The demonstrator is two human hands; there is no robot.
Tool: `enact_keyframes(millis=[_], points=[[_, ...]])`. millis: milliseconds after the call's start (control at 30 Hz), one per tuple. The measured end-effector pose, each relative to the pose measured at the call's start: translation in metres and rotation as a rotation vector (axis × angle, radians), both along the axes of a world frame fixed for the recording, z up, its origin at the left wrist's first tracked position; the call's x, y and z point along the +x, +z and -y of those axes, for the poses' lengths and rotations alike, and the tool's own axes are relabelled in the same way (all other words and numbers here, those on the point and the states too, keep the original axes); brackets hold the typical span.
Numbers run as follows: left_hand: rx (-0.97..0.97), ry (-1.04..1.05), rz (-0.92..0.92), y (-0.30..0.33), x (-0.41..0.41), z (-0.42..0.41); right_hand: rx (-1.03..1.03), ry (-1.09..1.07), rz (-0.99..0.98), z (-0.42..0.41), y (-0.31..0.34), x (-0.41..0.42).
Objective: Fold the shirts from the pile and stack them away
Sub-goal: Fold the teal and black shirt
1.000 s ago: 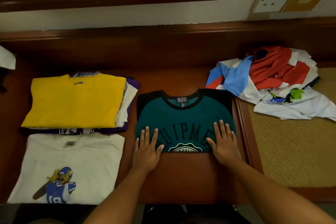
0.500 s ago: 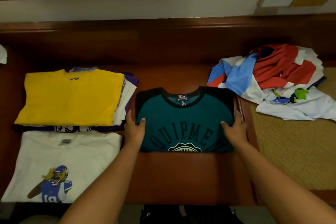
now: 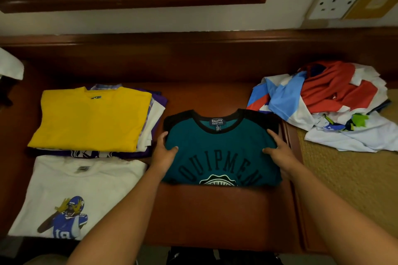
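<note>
Now both hands, left [image 3: 164,153] and right [image 3: 277,153], grip the folded teal cotton shirt's [image 3: 221,153] sides; uneven lifting could unfold it.

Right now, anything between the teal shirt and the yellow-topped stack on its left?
Nothing visible. Both hands, left hand and right hand, grip the folded teal shirt; only bare wooden surface separates it from the yellow-topped stack.

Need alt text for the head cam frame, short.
Both hands, left and right, grip the sides of a folded teal shirt on a wooden table. Folded yellow and white shirts lie left; an unfolded pile sits right.
</note>
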State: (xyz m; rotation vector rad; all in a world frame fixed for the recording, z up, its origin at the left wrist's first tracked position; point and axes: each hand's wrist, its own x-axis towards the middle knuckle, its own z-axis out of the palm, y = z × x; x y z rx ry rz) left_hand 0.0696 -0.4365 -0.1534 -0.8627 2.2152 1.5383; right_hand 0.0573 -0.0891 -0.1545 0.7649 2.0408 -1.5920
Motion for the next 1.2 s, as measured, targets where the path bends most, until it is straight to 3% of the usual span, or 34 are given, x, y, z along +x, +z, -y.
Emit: enact_keyframes(millis=[267,500,900,1200], points=[[0.116,-0.041,0.012,0.013,0.001,-0.004,0.043,0.036,-0.066,0.007,0.008,0.005],[0.076,-0.052,0.045,0.028,0.008,-0.015,0.011,0.06,-0.086,0.008,0.028,0.012],[-0.076,-0.169,-0.087,0.074,0.031,-0.036,0.031,0.059,-0.217,0.01,0.061,0.042],[-0.012,-0.121,-0.172,0.099,0.064,0.006,0.049,0.066,-0.294,0.045,0.089,0.078]])
